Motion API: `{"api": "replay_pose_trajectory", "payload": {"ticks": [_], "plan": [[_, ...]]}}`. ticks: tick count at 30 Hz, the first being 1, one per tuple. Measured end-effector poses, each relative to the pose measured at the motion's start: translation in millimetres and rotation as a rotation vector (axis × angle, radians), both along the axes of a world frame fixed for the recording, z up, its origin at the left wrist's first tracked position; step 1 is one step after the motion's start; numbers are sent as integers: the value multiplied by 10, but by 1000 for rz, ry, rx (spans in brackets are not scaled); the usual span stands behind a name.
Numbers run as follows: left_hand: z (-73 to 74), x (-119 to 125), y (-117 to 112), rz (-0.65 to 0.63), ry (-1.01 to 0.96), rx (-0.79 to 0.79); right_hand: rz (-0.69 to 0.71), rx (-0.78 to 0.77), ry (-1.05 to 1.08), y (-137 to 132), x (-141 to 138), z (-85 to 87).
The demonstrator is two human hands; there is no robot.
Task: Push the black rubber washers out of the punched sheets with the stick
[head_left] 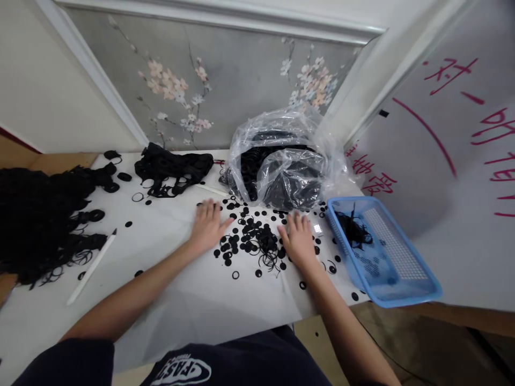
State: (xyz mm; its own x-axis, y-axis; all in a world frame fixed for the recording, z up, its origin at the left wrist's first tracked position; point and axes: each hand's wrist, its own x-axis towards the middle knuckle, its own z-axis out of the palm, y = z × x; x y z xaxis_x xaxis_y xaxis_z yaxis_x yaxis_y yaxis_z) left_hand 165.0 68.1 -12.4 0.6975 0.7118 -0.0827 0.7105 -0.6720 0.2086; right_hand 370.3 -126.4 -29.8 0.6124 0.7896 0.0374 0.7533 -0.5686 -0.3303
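My left hand (208, 228) lies palm down on the white table (169, 300), fingers spread and pointing away from me. On the right, my right hand (298, 239) rests flat the same way, its fingertips close to the clear bag. Between the two hands is a scatter of small black discs (251, 230) and thin rings, with a tangle of black rubber-like strips (267, 241) among them. A clear plastic bag (293, 177) full of black ring-shaped parts stands just behind. Neither hand visibly grips anything.
A blue plastic basket (396, 300) holding black scraps (354, 230) stands at the table's right edge. A large heap of black parts (44, 220) lies at the left, near a white pen-like stick (92, 268). Black perforated sheets (173, 166) lie at the back, before the wall panel.
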Motion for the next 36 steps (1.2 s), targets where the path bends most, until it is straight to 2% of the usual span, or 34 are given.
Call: {"api": "replay_pose_trajectory", "payload": {"ticks": [3,6,9,11,13,16,17,19,21,24,27,30,33,34,36], "plan": [[16,303,-271,-208,-58,-77,202,104,59,98,-264,118],[141,501,-377,-387,-137,-193,368,157,90,113,-418,297],[345,403,-321,-582,-261,-303,352,209,91,-40,-392,448],[459,110,-229,-622,-310,-289,256,255,79,-274,-289,457],[499,-353,-134,-517,-299,-212,95,303,40,-582,-166,362],[380,-1181,-78,-137,-227,-34,-107,145,-9,-1004,-48,108],[305,-1429,-94,-33,-173,13,-128,76,-27,-1089,-42,28],[142,-1786,-170,88,-54,85,-119,-11,-59,-1141,-81,-79],[8,-1909,-280,130,13,134,-52,-28,-76,-1038,-173,-106],[-88,-1706,-435,64,70,147,105,-4,-54,-704,-369,-48],[-83,-1305,-523,-88,51,130,226,3,2,-348,-570,50],[-50,-921,-563,-200,18,111,305,56,80,-124,-692,153],[-29,-561,-614,-375,-6,59,379,187,152,-100,-662,246],[-26,-438,-641,-468,-20,29,363,245,157,-140,-611,265],[-15,-189,-708,-589,-55,-29,246,354,131,-277,-447,270]]}}
